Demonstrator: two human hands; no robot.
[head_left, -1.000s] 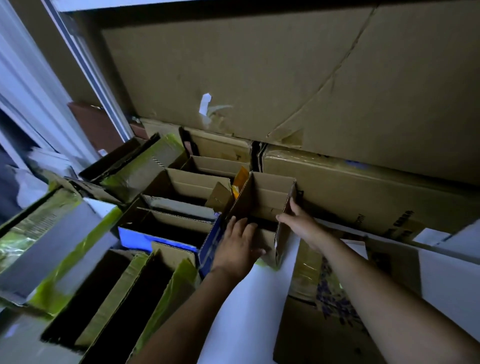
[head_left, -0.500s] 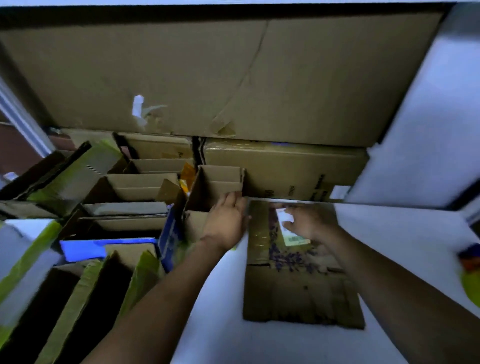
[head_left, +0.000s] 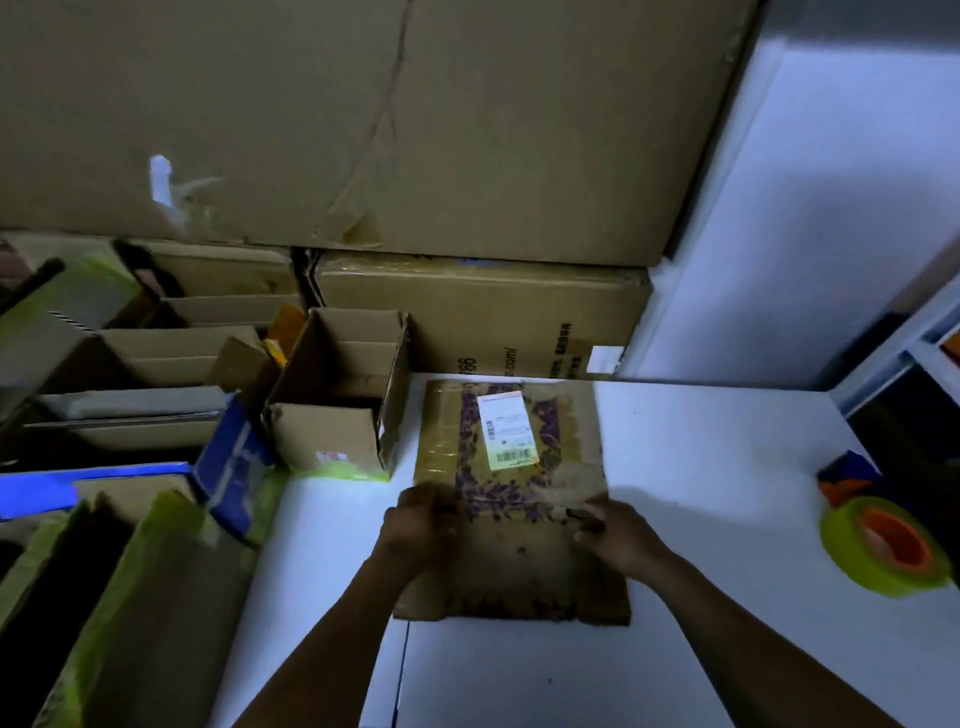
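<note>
A flattened cardboard box (head_left: 511, 561) with purple print and a white shipping label (head_left: 506, 430) lies on the white table (head_left: 727, 649). My left hand (head_left: 421, 525) grips its left edge around the middle. My right hand (head_left: 618, 535) grips the right edge at about the same height, fingers curled over the cardboard. Both forearms reach in from the bottom of the head view.
A small open carton (head_left: 332, 405) stands at the flat box's upper left. Several open cartons (head_left: 130, 364) crowd the left side. A large cardboard sheet (head_left: 363, 119) and a taped box (head_left: 483, 317) stand behind. A yellow-green tape roll (head_left: 883, 545) lies at the right.
The view swung right. My left hand left the small open carton and came onto the flat box's left edge. My right hand slid from near the label down to the right edge.
</note>
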